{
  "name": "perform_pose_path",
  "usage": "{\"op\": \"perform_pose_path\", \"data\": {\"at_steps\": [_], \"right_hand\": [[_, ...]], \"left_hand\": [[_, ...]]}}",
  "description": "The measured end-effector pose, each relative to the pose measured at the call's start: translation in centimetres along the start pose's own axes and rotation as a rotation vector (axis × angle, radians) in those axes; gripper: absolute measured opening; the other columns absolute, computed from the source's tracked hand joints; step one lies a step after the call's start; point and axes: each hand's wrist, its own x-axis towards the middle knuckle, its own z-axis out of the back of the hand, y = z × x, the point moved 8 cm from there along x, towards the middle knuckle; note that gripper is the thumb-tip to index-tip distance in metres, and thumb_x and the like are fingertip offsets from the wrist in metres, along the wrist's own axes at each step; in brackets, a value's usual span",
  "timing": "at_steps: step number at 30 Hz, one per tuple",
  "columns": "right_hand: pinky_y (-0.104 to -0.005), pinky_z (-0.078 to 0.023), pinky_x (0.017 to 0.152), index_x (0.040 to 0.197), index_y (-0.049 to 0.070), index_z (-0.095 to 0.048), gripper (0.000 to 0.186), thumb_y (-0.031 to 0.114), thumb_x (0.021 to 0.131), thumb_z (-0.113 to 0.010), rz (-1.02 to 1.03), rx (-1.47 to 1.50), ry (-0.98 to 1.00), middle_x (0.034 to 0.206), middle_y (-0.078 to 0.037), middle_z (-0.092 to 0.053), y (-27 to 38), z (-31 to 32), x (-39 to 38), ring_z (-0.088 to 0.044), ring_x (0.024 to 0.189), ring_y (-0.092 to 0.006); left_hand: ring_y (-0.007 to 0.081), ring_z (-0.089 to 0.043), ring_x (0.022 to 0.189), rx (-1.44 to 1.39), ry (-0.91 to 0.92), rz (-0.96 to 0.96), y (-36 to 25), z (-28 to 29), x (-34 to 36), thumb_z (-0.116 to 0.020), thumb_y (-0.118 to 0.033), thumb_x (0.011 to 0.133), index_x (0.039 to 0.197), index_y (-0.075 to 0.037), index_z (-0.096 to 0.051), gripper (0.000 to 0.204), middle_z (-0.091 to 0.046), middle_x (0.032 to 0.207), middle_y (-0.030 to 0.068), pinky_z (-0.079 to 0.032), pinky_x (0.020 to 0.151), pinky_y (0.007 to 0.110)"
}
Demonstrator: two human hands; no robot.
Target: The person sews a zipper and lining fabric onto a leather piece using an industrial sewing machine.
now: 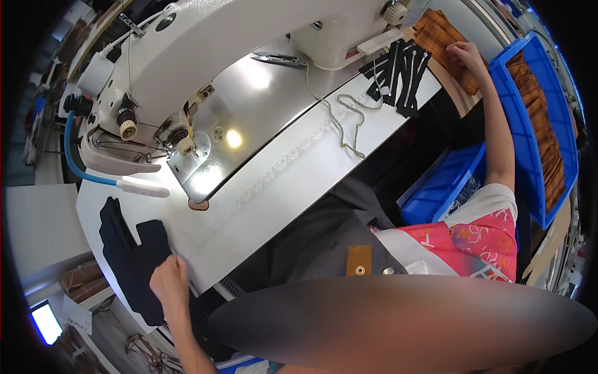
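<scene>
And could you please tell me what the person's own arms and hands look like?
The left hand and right hand are bare and ungloved. The right arm wears a short sleeve, white at the opening, beside pink printed fabric.

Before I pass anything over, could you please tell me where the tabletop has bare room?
The white tabletop is bare along its near edge, between the dark fabric by the left hand and the looped cord. The far right is crowded: black zippers, orange plaid fabric.
</scene>
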Motion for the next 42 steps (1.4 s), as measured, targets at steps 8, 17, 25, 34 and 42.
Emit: {"op": "perform_pose_path", "data": {"at_steps": [8, 17, 25, 34, 42], "right_hand": [[-0.0430, -0.051, 0.075, 0.094, -0.002, -0.064, 0.024, 0.018, 0.082, -0.058, 0.583, -0.928, -0.193, 0.083, -0.018, -0.066, 5.0, -5.7, -4.2, -0.063, 0.079, -0.0382], [-0.0217, -0.050, 0.076, 0.115, 0.000, -0.068, 0.031, 0.022, 0.093, -0.065, -0.006, 0.410, -0.225, 0.097, 0.001, -0.069, -3.5, 2.6, 0.4, -0.063, 0.084, -0.0086], [-0.0319, -0.053, 0.072, 0.097, 0.006, -0.065, 0.021, -0.004, 0.079, -0.061, 1.258, -0.348, 0.047, 0.105, -0.009, -0.067, 27.4, -16.2, -24.7, -0.066, 0.085, -0.0233], [-0.0371, -0.050, 0.079, 0.095, 0.003, -0.060, 0.024, 0.012, 0.074, -0.062, 1.464, 0.055, 0.437, 0.112, -0.010, -0.063, 33.2, -30.2, -36.7, -0.060, 0.091, -0.0259], [-0.0352, -0.052, 0.074, 0.091, 0.004, -0.065, 0.017, 0.004, 0.076, -0.072, 1.295, 0.039, 0.328, 0.100, -0.008, -0.068, 29.4, -25.6, -31.3, -0.065, 0.088, -0.0262]], "left_hand": [[0.0301, -0.061, 0.060, -0.488, -0.195, -0.038, -9.4, 2.0, 4.7, -0.062, -0.015, 0.090, 0.075, -0.001, -0.063, 0.021, -0.062, 0.067, 0.0142, -0.045, 0.055, 0.040], [0.0339, -0.055, 0.108, -2.477, -0.055, -0.787, -20.2, 14.4, -4.6, -0.043, -0.038, 0.101, 0.147, -0.015, -0.031, 0.053, -0.068, 0.104, 0.0096, -0.021, 0.112, 0.061], [0.0343, -0.063, 0.089, -2.539, -0.328, -0.737, -18.4, 12.3, -3.4, -0.061, -0.006, 0.092, 0.105, -0.007, -0.059, 0.013, -0.071, 0.089, 0.0154, -0.030, 0.109, 0.060], [0.0295, -0.064, 0.096, -0.488, -0.469, -0.190, -14.0, 2.5, -0.8, -0.073, -0.001, 0.075, 0.104, -0.001, -0.068, 0.030, -0.064, 0.111, 0.0097, -0.052, 0.084, 0.036], [0.0235, -0.066, 0.089, -0.754, -0.486, -0.201, -11.3, 1.6, -1.4, -0.070, 0.001, 0.080, 0.097, 0.000, -0.071, 0.017, -0.069, 0.099, 0.0090, -0.053, 0.078, 0.031]]}}
